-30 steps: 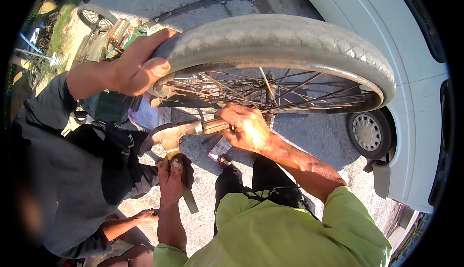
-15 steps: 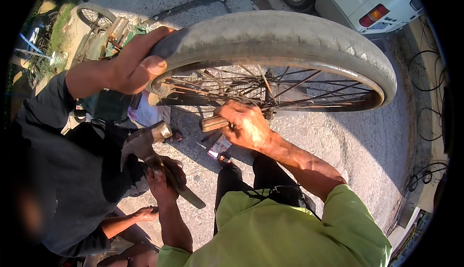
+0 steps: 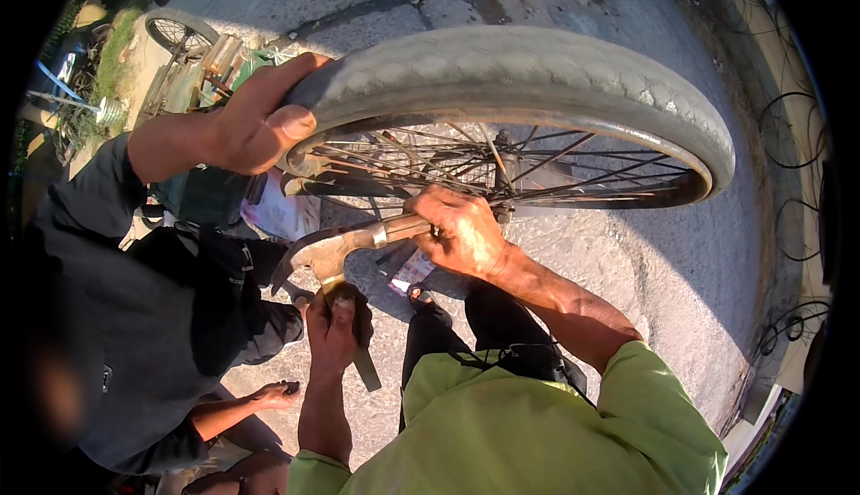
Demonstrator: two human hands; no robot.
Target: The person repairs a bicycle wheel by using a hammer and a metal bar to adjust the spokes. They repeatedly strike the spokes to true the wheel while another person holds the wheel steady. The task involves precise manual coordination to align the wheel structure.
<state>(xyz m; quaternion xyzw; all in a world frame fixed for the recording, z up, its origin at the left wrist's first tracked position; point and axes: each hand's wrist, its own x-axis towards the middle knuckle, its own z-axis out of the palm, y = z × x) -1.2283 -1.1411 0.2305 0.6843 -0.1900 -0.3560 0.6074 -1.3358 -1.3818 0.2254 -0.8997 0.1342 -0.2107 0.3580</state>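
My left hand (image 3: 333, 332) is closed round the handle of a claw hammer (image 3: 321, 253). The hammer's face touches, or nearly touches, the end of a short, thick, worn bar-like tool (image 3: 405, 228). My right hand (image 3: 461, 233) grips that tool just below the hub (image 3: 507, 168) of a spoked bicycle wheel (image 3: 528, 74); its far end is hidden behind my fingers. The wheel is held up, tilted, with its grey tyre on. At the tyre's left side, a co-worker's hand (image 3: 264, 123) grips the rim.
The co-worker in dark clothes (image 3: 134, 307) stands close at my left. Another hand (image 3: 273, 396) shows at lower left. Behind are a wheeled cart with wood (image 3: 219, 56) and a green container (image 3: 202, 195). Black cables (image 3: 788, 141) hang along the right edge.
The hammer head has swung up and right, from apart to the end of the tool in my right hand. The wheel stays nearly still. A white van at upper right is gone from view.
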